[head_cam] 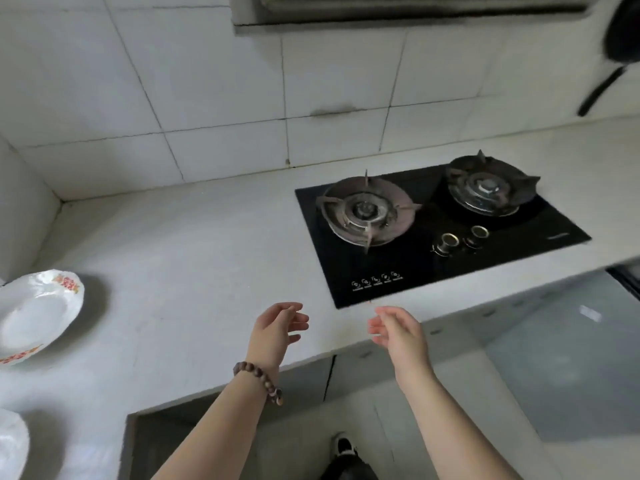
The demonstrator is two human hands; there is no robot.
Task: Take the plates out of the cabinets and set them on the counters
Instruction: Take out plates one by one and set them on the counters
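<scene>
We are holding our left hand [277, 329] and right hand [398, 332] spread and empty, a plate [34, 313] and second plate [10, 443] already sitting on the counter [194, 258].

Home kitchen: two-burner gas hob [415, 265] sunk into a pale counter [190, 254], white tiled wall [207, 98] behind, range hood [398, 12] overhead.

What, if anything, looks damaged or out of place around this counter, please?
Only the tile above the stove stands out: a dark, ragged patch runs along its lower edge, like chipping or grime.
</scene>
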